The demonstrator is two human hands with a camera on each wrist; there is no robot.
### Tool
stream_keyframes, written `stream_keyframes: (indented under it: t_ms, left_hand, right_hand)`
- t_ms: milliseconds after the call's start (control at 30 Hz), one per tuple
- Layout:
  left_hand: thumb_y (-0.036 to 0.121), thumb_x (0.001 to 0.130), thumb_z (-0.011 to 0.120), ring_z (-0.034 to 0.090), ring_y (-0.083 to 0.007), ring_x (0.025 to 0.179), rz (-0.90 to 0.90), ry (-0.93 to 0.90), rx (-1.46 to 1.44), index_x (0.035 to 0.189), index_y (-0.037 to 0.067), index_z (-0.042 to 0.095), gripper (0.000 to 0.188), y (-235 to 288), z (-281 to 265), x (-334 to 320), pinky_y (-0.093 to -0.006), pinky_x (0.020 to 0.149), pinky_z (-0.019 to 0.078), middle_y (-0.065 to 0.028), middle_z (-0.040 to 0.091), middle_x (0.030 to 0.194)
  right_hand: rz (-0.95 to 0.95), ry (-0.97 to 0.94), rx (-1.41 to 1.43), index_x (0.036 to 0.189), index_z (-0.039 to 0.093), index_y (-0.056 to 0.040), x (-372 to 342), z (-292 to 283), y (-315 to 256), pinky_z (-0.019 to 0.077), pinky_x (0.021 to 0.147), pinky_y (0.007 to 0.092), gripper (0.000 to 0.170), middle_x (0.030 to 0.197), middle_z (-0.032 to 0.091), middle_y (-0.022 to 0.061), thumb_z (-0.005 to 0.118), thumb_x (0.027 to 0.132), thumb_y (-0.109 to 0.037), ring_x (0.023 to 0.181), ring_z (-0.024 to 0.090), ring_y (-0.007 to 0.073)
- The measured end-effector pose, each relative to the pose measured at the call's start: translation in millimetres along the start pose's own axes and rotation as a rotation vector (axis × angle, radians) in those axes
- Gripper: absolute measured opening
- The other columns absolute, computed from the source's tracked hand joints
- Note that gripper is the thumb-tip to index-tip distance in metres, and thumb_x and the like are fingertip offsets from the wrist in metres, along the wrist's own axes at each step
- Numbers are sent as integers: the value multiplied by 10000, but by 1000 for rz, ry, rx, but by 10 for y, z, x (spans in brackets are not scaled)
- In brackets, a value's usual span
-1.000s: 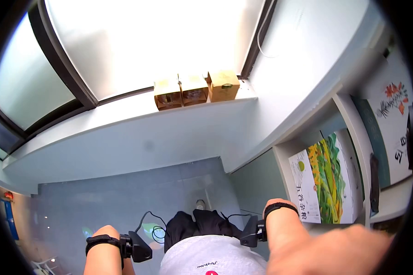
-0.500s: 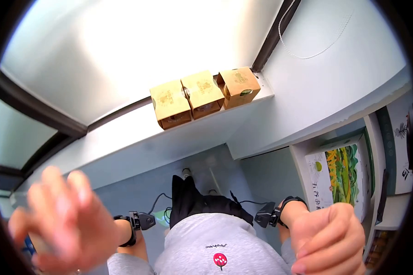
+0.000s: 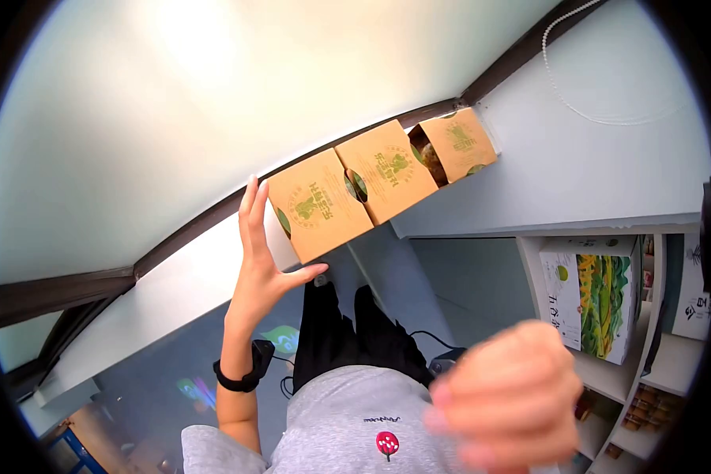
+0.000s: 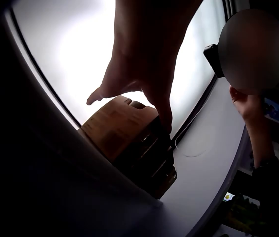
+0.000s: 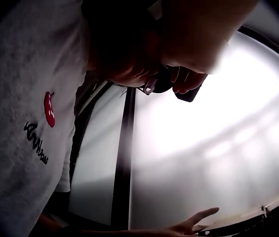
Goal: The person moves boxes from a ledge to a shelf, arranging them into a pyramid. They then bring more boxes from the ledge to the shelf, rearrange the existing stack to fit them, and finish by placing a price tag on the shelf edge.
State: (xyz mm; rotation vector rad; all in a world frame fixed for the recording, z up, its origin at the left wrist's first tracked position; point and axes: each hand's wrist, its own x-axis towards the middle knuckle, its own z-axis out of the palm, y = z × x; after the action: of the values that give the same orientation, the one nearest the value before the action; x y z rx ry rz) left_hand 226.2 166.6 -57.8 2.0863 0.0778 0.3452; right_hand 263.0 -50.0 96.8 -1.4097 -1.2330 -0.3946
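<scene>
Three brown cardboard boxes with green print stand in a row on a white windowsill (image 3: 174,288): a left box (image 3: 317,207), a middle box (image 3: 389,170) and a right box (image 3: 460,141). My left hand (image 3: 257,276) reaches to the near-left end of the left box, thumb and fingers spread wide about it. In the left wrist view that hand (image 4: 142,64) hangs over the boxes (image 4: 117,126), thumb and fingers straddling the end of the nearest one. Raised in front of my shirt, my right hand (image 3: 513,395) is blurred, with loosely curled fingers and nothing visible in it.
A frosted window (image 3: 213,95) rises behind the sill, and a bead chain (image 3: 547,67) hangs on the right wall. To the right, a white shelf unit (image 3: 533,272) holds a colourful printed carton (image 3: 600,304). Lower shelves carry small packed goods (image 3: 654,409).
My left hand has moved from the lower left up to the left box. My right hand has shifted left, nearer my chest. The view has turned and come closer to the boxes.
</scene>
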Motion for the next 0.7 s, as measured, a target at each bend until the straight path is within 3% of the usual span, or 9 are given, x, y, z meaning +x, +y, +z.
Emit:
stream_keyframes:
  t_ms: [67, 100, 167, 333, 433, 500, 567, 633, 700]
  left_hand:
    - [222, 515, 879, 194, -323, 1399, 24, -25, -23, 1470, 122, 166, 1196, -90, 28, 70, -462, 1133, 214, -159, 142, 1523]
    - [232, 523, 881, 214, -339, 1382, 57, -37, -32, 1467, 129, 171, 1186, -124, 32, 107, -473, 1115, 242, -166, 156, 1508]
    - [251, 539, 886, 253, -371, 1347, 128, -60, -54, 1460, 143, 180, 1165, -179, 41, 159, -494, 1078, 298, -181, 184, 1476]
    - [167, 526, 847, 336, -311, 1299, 68, 61, -212, 1419, 102, 252, 1075, -212, 14, 107, -458, 1055, 330, -151, 301, 1366]
    - [132, 559, 785, 336, -256, 1310, -115, 104, -330, 1426, 84, 246, 1022, -42, -195, 21, -420, 1087, 302, -118, 326, 1394]
    - [235, 576, 758, 386, -257, 1280, -194, 164, -445, 1422, 66, 251, 1000, 230, -325, 9, -396, 1074, 318, -135, 386, 1346]
    - [225, 571, 761, 396, -268, 1270, -229, 156, -621, 1416, 69, 258, 995, 413, -440, -31, -400, 1064, 327, -148, 394, 1327]
    - [374, 602, 719, 419, -265, 1250, -226, 112, -680, 1421, 60, 248, 995, 551, -437, -82, -376, 1055, 317, -164, 443, 1295]
    - [433, 614, 704, 420, -264, 1249, -247, 30, -781, 1421, 60, 247, 999, 742, -362, -144, -375, 1052, 307, -167, 451, 1291]
  right_hand:
    - [148, -38, -18, 842, 630, 13, -36, 159, 342, 520, 573, 288, 55, 742, 651, 101, 631, 805, -27, 639, 636, 228]
    - [226, -95, -36, 854, 635, 34, -88, 203, 501, 516, 582, 288, 156, 745, 638, 117, 705, 718, 1, 623, 628, 243]
    - [329, -94, -154, 849, 631, 34, -295, 350, 738, 495, 564, 301, 163, 735, 631, 112, 702, 703, 12, 638, 616, 249]
    - [449, -60, -198, 849, 636, 34, -585, 389, 840, 484, 569, 305, 125, 741, 632, 116, 679, 734, 14, 659, 615, 256]
    - [556, 17, -196, 858, 639, 40, -650, 285, 729, 489, 595, 293, 92, 761, 648, 122, 641, 770, 14, 674, 620, 231]
    - [612, 116, -191, 868, 636, 37, -665, 217, 635, 496, 629, 292, 82, 761, 653, 113, 616, 793, 12, 684, 618, 221]
    - [661, 172, -124, 925, 624, 39, -727, 125, 538, 503, 668, 294, 136, 865, 658, 124, 616, 824, -53, 764, 621, 208]
    - [688, 243, -66, 961, 615, 44, -774, 53, 414, 505, 676, 292, 188, 937, 654, 134, 625, 832, -94, 817, 621, 201]
    - [748, 247, 74, 1133, 549, 20, -880, -44, 233, 474, 824, 332, 472, 1160, 577, 151, 695, 806, -287, 1038, 568, 226]
